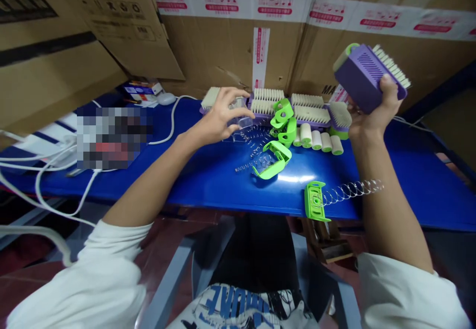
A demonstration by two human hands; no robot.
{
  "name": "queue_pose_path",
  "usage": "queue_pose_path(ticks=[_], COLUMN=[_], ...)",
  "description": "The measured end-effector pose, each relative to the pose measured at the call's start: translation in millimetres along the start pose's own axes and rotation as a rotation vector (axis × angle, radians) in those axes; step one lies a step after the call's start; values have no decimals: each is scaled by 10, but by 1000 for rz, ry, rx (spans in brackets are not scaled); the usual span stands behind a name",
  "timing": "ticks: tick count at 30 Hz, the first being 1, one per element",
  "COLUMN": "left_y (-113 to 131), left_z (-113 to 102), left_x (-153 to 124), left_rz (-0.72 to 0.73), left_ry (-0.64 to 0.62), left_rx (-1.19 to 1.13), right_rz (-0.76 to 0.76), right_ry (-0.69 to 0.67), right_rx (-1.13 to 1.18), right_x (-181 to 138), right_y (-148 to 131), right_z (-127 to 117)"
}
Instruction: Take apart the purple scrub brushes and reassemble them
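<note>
Raised at the right, my right hand (375, 108) is closed around a purple brush (362, 79) with pale bristles and a green end. My left hand (226, 111) reaches over clear plastic pieces (243, 122) at the back of the table, its fingers curved and apart; whether they touch the plastic is hard to see. Several metal springs (256, 143) lie just in front of it, tangled near bright green plastic parts (273, 160). Closer to the front edge lies another green part (315, 200) with a long spring (353, 191) extending from it.
Several purple bristle brushes (308, 108) line the back of the blue table (223, 183). Pale rollers (316, 139) sit in front of them. White cables (55, 163) cross the left side beside a blurred-out area. Cardboard boxes (223, 46) stand behind. A white mouse (166, 98) lies back left.
</note>
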State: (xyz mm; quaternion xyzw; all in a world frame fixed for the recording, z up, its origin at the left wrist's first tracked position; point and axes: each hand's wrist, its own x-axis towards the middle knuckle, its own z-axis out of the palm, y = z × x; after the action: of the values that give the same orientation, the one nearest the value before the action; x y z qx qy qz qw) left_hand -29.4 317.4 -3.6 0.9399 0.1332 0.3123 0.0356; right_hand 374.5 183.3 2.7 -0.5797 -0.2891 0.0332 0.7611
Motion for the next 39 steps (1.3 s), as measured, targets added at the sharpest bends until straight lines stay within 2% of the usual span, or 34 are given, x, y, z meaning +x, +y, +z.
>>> queue_pose_path(ticks=[8, 12, 15, 20, 28, 30, 32, 33, 35, 36, 37, 39], left_y=[-120, -89, -66, -60, -236, -208, -7, 180, 719, 1047, 1388, 2018], left_z=[-40, -60, -101, -193, -194, -239, -296, -314, -292, -240, -159, 69], left_x=[-50, -52, -57, -73, -91, -67, -24, -2, 11, -7, -45, -163], left_rz=[79, 76, 57, -1, -8, -28, -34, -20, 85, 155, 230, 523], left_ry=[-195, -276, -282, -327, -279, -237, -87, 22, 243, 300, 322, 271], left_rx=[20, 32, 22, 4, -47, -71, -105, -123, -142, -147, -161, -70], right_rz=[60, 75, 56, 67, 53, 65, 79, 83, 86, 87, 84, 67], right_ry=[-8, -36, -60, -27, -42, -40, -43, -42, -34, -27, -23, -19], right_rx=[78, 4, -77, -41, 24, 9, -13, -20, -23, -22, -21, -18], right_x=[-72, -128, -155, -132, -126, -134, -126, -112, -68, -39, -8, 51], right_y=[-58, -102, -107, -75, -51, -61, -67, -65, -45, -28, -7, 37], right_z=[3, 16, 20, 35, 22, 24, 22, 19, 5, -4, -14, -29])
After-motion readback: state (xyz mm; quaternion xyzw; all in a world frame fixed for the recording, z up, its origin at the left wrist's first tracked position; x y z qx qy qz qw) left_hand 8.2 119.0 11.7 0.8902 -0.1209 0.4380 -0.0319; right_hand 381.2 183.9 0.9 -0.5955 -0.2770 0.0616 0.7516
